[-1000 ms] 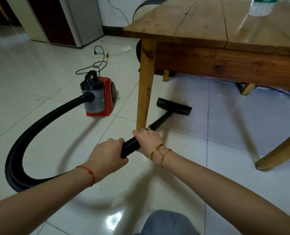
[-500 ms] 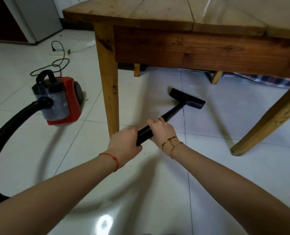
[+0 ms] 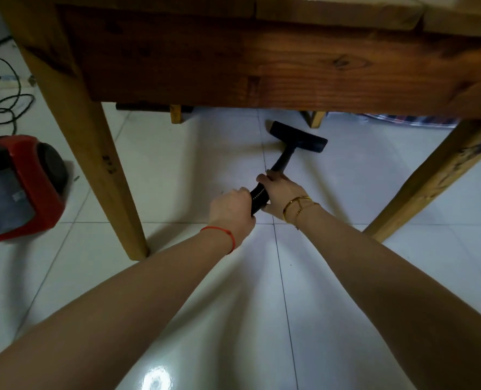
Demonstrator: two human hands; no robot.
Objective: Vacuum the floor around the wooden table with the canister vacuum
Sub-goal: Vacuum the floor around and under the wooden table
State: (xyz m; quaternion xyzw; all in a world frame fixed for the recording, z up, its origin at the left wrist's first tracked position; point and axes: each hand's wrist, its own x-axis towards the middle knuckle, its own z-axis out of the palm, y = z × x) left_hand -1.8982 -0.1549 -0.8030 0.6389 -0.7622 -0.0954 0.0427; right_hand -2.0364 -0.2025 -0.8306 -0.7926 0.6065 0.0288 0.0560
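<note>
Fingers of both hands curl around the black vacuum wand (image 3: 262, 196), grasping it firmly. Nearer the camera, the left hand (image 3: 231, 211), with a thin red string at its wrist, wraps the ribbed section. Just ahead of it, the right hand (image 3: 282, 197), with gold bangles at its wrist, clamps the same tube where it turns smooth. Only a short stretch of the ribbed tube shows between the two hands.

From the right hand the wand slants forward and down to the black floor nozzle (image 3: 299, 137), which lies flat on the white tiled floor (image 3: 346, 277) under the wooden table (image 3: 261, 60), between its front legs and close to the back legs. A tile seam runs from the nozzle toward the camera.

At the left edge, beyond the table's left front leg, the red canister vacuum (image 3: 22, 187) stands on the tiles with its dark wheel facing the table. A pale label on its grey dust cup is too blurred to read. Behind it a black power cord (image 3: 7, 106) loops to a white power strip (image 3: 7, 83). Plaid cloth (image 3: 402, 119) shows under the far side of the table.
</note>
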